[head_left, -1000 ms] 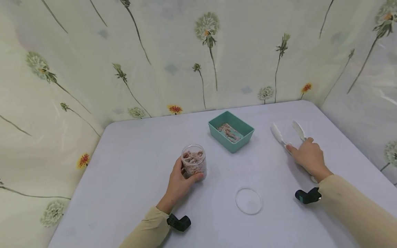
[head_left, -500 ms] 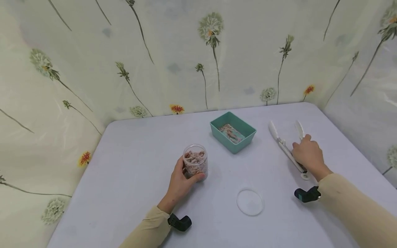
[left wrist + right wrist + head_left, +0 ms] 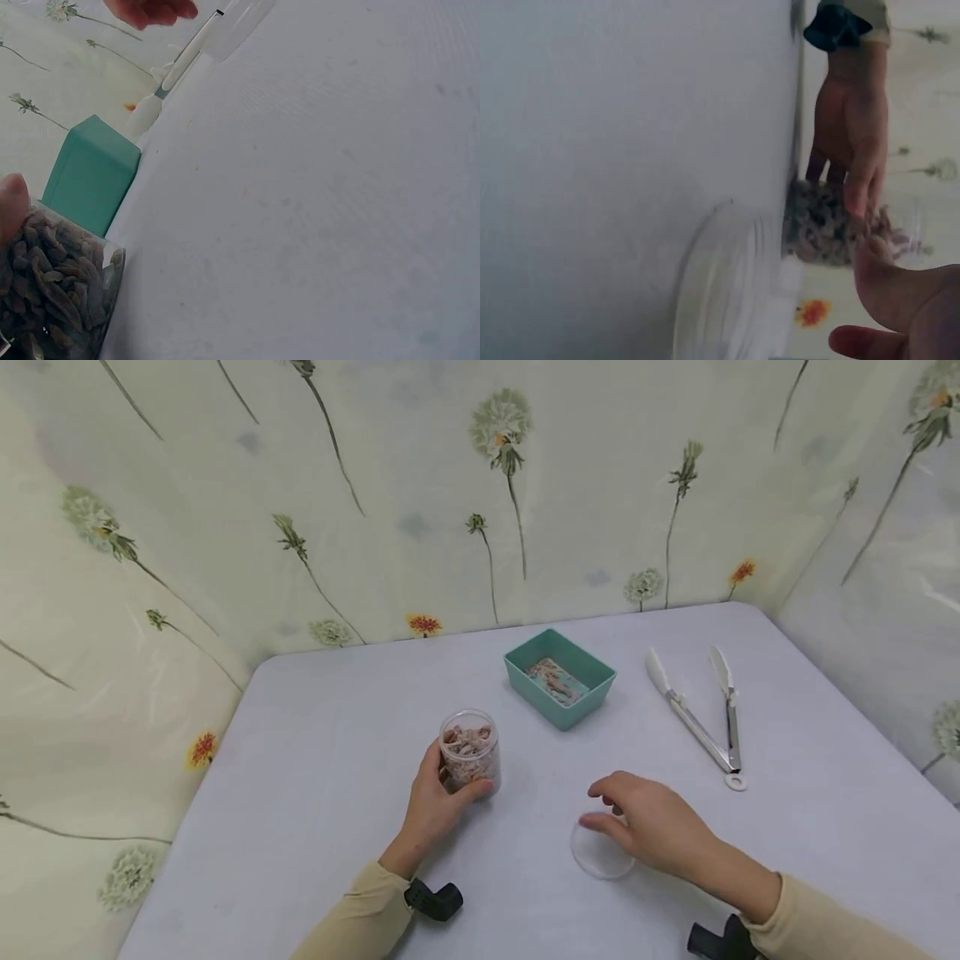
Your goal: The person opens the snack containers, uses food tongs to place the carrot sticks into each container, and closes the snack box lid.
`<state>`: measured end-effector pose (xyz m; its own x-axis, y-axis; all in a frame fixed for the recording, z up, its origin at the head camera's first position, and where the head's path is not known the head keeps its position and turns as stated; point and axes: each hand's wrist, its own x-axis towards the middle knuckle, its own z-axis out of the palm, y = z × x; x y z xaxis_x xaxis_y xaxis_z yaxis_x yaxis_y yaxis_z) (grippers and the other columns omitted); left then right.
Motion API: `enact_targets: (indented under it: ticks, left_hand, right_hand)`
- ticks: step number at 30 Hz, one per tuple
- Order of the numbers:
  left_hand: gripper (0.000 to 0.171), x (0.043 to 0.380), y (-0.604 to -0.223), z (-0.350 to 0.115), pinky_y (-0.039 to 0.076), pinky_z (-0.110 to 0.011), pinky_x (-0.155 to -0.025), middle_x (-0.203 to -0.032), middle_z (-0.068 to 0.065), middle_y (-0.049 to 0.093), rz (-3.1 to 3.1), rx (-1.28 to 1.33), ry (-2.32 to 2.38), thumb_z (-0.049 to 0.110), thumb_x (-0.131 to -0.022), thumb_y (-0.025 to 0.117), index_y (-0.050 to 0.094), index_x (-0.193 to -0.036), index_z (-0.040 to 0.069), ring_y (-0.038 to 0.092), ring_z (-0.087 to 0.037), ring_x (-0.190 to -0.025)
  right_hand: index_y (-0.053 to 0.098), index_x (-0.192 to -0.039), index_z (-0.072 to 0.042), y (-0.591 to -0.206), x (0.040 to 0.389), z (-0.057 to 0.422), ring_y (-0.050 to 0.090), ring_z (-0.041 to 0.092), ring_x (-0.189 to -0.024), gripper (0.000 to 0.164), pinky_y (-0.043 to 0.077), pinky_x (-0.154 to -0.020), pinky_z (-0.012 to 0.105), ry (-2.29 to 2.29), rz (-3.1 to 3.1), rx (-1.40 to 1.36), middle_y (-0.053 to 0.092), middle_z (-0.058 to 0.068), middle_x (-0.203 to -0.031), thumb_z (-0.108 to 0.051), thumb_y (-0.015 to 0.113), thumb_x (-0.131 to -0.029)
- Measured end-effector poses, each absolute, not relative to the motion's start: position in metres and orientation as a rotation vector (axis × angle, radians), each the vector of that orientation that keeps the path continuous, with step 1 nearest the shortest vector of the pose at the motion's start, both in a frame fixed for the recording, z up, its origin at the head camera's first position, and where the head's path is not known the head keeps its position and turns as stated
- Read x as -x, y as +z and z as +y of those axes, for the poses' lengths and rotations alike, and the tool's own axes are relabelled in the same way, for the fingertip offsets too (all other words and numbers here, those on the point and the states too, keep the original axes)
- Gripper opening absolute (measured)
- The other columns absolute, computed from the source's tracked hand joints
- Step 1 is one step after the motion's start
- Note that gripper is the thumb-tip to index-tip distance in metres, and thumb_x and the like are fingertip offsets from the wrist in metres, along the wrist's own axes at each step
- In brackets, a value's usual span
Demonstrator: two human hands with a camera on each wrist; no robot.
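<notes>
My left hand (image 3: 435, 806) grips a clear plastic jar (image 3: 480, 768) that stands upright on the table, full of pinkish-brown shredded pieces. In the left wrist view the jar (image 3: 64, 289) shows its contents through the wall. Over a clear round lid (image 3: 600, 864) hovers my right hand (image 3: 660, 827), its fingers loosely bent, thumb and forefinger apart and nothing between them. The right wrist view shows the lid (image 3: 724, 292) lying flat below the thumb. Metal tongs (image 3: 705, 735) with white tips lie spread on the table at the right.
A teal rectangular box (image 3: 566, 714) holding a few of the same shreds sits behind the jar. The white-covered table (image 3: 315, 760) reaches back to a curtain (image 3: 405, 527) printed with dandelions.
My right hand has let go of the tongs, leaving them on the table, and has moved left and nearer to me, over the lid. My left hand keeps its hold on the jar.
</notes>
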<state>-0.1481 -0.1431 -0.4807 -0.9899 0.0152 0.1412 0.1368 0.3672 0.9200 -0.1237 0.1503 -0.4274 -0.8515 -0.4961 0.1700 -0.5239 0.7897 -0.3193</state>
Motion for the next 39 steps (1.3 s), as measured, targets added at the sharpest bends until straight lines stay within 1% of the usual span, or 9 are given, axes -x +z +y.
enact_targets:
  ticks: [3, 6, 11, 17, 23, 29, 33, 35, 39]
  left_hand:
    - [0.087, 0.149, -0.480, -0.142, 0.038, -0.054, -0.118, -0.145, -0.012, 0.048, -2.506, 0.153, -1.707, 0.031, -0.082, 0.081, 0.032, -0.150, 0.010, 0.045, -0.031, -0.138]
    - [0.086, 0.150, -0.479, -0.142, 0.037, -0.053, -0.118, -0.146, -0.012, 0.048, -2.501, 0.156, -1.717, 0.031, -0.082, 0.081, 0.032, -0.151, 0.011, 0.045, -0.031, -0.139]
    - [0.087, 0.152, -0.480, -0.142, 0.037, -0.052, -0.119, -0.146, -0.011, 0.048, -2.502, 0.154, -1.719, 0.030, -0.082, 0.081, 0.032, -0.151, 0.012, 0.045, -0.029, -0.139]
    - [0.087, 0.151, -0.478, -0.143, 0.038, -0.053, -0.118, -0.146, -0.012, 0.048, -2.506, 0.163, -1.698, 0.032, -0.082, 0.081, 0.032, -0.150, 0.011, 0.045, -0.030, -0.138]
    - [0.088, 0.150, -0.479, -0.144, 0.038, -0.052, -0.118, -0.146, -0.011, 0.048, -2.520, 0.149, -1.696, 0.034, -0.081, 0.081, 0.032, -0.150, 0.011, 0.045, -0.030, -0.138]
    - [0.089, 0.149, -0.479, -0.145, 0.039, -0.052, -0.117, -0.145, -0.011, 0.048, -2.524, 0.132, -1.689, 0.035, -0.081, 0.081, 0.032, -0.150, 0.011, 0.046, -0.030, -0.138]
    - [0.089, 0.149, -0.480, -0.145, 0.039, -0.052, -0.117, -0.146, -0.009, 0.048, -2.521, 0.114, -1.698, 0.036, -0.080, 0.081, 0.031, -0.151, 0.012, 0.045, -0.028, -0.138]
    - [0.089, 0.149, -0.481, -0.145, 0.039, -0.052, -0.117, -0.146, -0.010, 0.048, -2.522, 0.113, -1.694, 0.036, -0.081, 0.081, 0.032, -0.150, 0.012, 0.046, -0.029, -0.138]
    - [0.087, 0.149, -0.482, -0.145, 0.040, -0.054, -0.116, -0.146, -0.011, 0.048, -2.523, 0.130, -1.681, 0.033, -0.082, 0.080, 0.032, -0.150, 0.011, 0.047, -0.030, -0.137]
  right_hand:
    - [0.065, -0.121, -0.014, -0.436, 0.115, 0.143, 0.060, 0.022, -0.103, 0.058, 0.055, -0.079, 0.042, 0.440, -2.950, -0.890, 0.064, 0.004, -0.115, -0.049, 0.078, -0.077]
    - [0.061, -0.129, -0.019, -0.442, 0.114, 0.142, 0.055, 0.028, -0.112, 0.073, 0.050, -0.078, 0.047, 0.376, -3.013, -0.900, 0.058, 0.008, -0.124, -0.058, 0.079, -0.070]
    - [0.063, -0.126, -0.021, -0.445, 0.112, 0.140, 0.053, 0.024, -0.106, 0.074, 0.045, -0.070, 0.038, 0.379, -3.081, -0.894, 0.058, 0.005, -0.117, -0.059, 0.081, -0.065]
    - [0.063, -0.127, -0.019, -0.445, 0.110, 0.136, 0.051, 0.023, -0.102, 0.079, 0.046, -0.066, 0.036, 0.411, -3.116, -0.938, 0.057, 0.006, -0.113, -0.057, 0.084, -0.061]
    - [0.063, -0.128, -0.015, -0.438, 0.112, 0.130, 0.050, 0.018, -0.099, 0.071, 0.051, -0.072, 0.036, 0.448, -3.060, -0.990, 0.056, 0.004, -0.110, -0.049, 0.084, -0.069]
    - [0.060, -0.133, -0.019, -0.409, 0.130, 0.118, 0.052, 0.020, -0.104, 0.061, 0.052, -0.083, 0.039, 0.671, -2.894, -0.988, 0.056, 0.006, -0.117, -0.035, 0.082, -0.078]
    - [0.064, -0.120, -0.016, -0.392, 0.149, 0.102, 0.053, 0.024, -0.110, 0.047, 0.057, -0.089, 0.043, 0.986, -2.656, -0.935, 0.052, 0.008, -0.121, -0.025, 0.083, -0.078]
    - [0.062, -0.111, -0.014, -0.385, 0.158, 0.093, 0.051, 0.028, -0.122, 0.041, 0.058, -0.093, 0.050, 1.171, -2.540, -0.876, 0.050, 0.009, -0.125, -0.023, 0.084, -0.078]
    - [0.054, -0.094, -0.011, -0.376, 0.173, 0.071, 0.048, 0.031, -0.127, 0.039, 0.057, -0.093, 0.057, 1.369, -2.377, -0.821, 0.050, 0.010, -0.129, -0.022, 0.087, -0.075]
